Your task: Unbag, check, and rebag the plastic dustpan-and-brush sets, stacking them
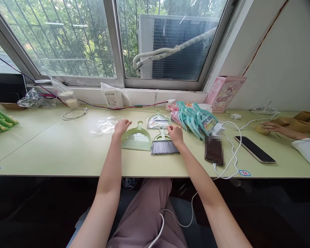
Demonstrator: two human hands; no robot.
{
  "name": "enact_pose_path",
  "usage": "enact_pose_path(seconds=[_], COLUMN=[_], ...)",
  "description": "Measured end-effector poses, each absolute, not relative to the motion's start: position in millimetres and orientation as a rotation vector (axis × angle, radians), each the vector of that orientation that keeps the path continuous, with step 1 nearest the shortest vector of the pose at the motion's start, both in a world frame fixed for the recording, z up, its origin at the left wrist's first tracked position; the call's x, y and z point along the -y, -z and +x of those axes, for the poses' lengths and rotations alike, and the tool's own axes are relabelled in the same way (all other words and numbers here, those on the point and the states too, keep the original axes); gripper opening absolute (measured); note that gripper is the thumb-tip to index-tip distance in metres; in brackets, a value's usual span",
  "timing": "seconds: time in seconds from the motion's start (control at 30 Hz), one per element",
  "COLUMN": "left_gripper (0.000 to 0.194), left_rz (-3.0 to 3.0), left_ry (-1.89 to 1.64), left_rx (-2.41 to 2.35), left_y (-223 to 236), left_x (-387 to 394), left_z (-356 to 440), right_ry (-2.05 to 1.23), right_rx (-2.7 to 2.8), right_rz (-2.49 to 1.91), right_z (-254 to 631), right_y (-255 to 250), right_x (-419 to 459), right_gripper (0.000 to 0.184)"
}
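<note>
Left hand [122,127] curls loosely, dustpan [136,142] at its lower right; right hand [175,133] curls, brush [163,146] at its lower left; grips unclear.

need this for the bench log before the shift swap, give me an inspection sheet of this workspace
surface: pale green table, small label at the front edge
job's things: green dustpan and brush, side by side
clutter: clear plastic wrap, phone, second phone, pile of teal and pink sets
hands: left hand near the dustpan, right hand by the brush's handle; grip unclear
cables: white cable into the first phone, coiled cable at left
surroundings: window behind, another person's hand at right
</note>
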State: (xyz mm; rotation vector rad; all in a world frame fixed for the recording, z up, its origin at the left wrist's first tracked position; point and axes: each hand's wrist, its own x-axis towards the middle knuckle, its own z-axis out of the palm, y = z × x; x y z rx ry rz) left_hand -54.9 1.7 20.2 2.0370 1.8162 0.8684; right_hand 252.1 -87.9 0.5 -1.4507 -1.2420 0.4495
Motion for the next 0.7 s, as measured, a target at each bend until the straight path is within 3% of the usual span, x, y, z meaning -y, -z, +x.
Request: enact_pose_path(seconds=[0.17, 0.33, 0.5, 0.7], left_gripper=[0.041, 0.038, 0.033, 0.038], left_rz=[1.882, 1.846, 1.97, 2.235], left_ry=[-1.316, -1.426, -1.311, -0.768], left_rx=[-2.022, -2.104, -2.105, -1.977], left_y=[-22, -25, -28, -29], left_x=[-2, 0, 0, 4], left_z=[-55, -57, -53, -49], right_ry=[-0.046, 0.012, 0.112, -0.029], right_rx=[1.248, 1.209, 1.275, 1.641], right_rz=[-1.636, -1.713, -1.757, -1.963], right_z=[269, 275, 276, 272], right_y=[-9, -8, -8, -4], right_x=[89, 87, 86, 86], right_gripper=[0.035, 0.031, 0.027, 0.025])
